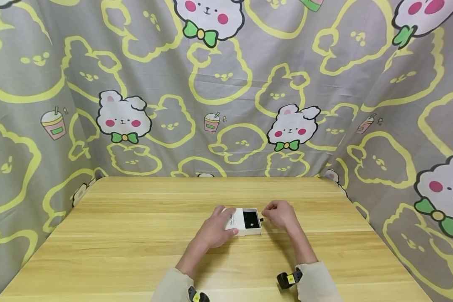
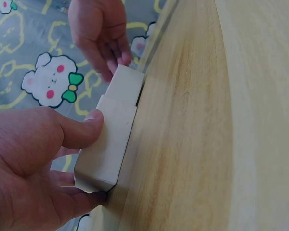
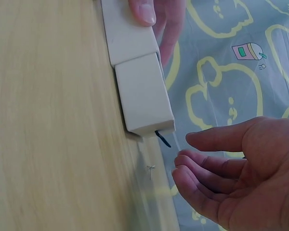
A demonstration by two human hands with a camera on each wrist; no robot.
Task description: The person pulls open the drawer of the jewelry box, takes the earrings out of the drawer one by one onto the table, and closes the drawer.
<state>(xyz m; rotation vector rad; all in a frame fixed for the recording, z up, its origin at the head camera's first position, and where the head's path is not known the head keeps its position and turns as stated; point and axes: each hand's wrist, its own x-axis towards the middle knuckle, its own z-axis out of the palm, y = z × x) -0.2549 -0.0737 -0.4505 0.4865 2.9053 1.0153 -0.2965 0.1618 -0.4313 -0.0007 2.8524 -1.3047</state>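
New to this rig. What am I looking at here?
No machine here, just a person's bare left hand and right hand. The wide picture comes from a camera on the head, looking forward and down; the other two come from a camera on each wrist. On the wooden table sits a white box, its tray partly out, showing a black insert. The left hand grips the box. The right hand is just off the black tab on the tray's end, nothing visibly held.
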